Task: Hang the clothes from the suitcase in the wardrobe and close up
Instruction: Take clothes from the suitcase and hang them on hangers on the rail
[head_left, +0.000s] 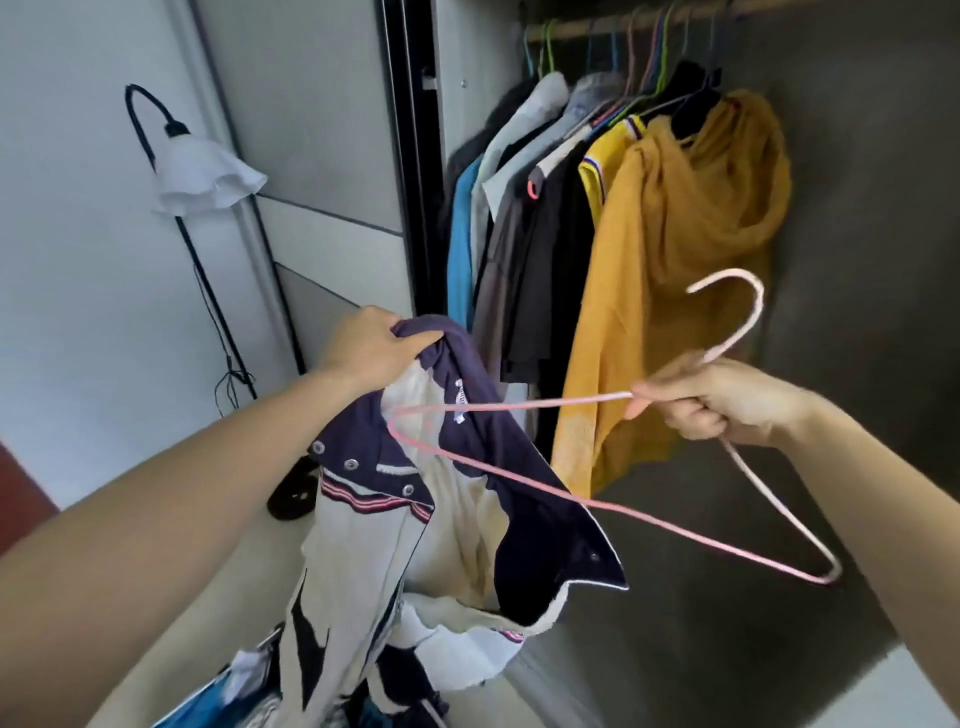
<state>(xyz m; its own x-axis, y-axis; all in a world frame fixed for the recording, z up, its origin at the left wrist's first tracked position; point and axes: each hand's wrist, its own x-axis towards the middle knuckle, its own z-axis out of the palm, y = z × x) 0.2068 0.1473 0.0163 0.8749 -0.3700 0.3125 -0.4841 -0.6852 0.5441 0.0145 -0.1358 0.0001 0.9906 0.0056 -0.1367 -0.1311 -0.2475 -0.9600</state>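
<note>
My left hand (374, 345) grips the navy collar of a cream and navy jacket (467, 519), which hangs down in front of me. My right hand (711, 400) holds a pink wire hanger (597, 504) just below its hook. The hanger's left tip sits inside the jacket's neck opening. Behind them the open wardrobe holds a rail (623, 21) with several hung garments, the nearest a mustard hoodie (675, 249). Below the jacket, more clothes (249, 691) show at the bottom edge; the suitcase itself is hidden.
A black floor lamp with a white shade (200, 176) stands against the wall on the left. The wardrobe's sliding door frame (410, 156) runs down the middle. Dark wardrobe wall (857, 208) lies to the right of the hoodie.
</note>
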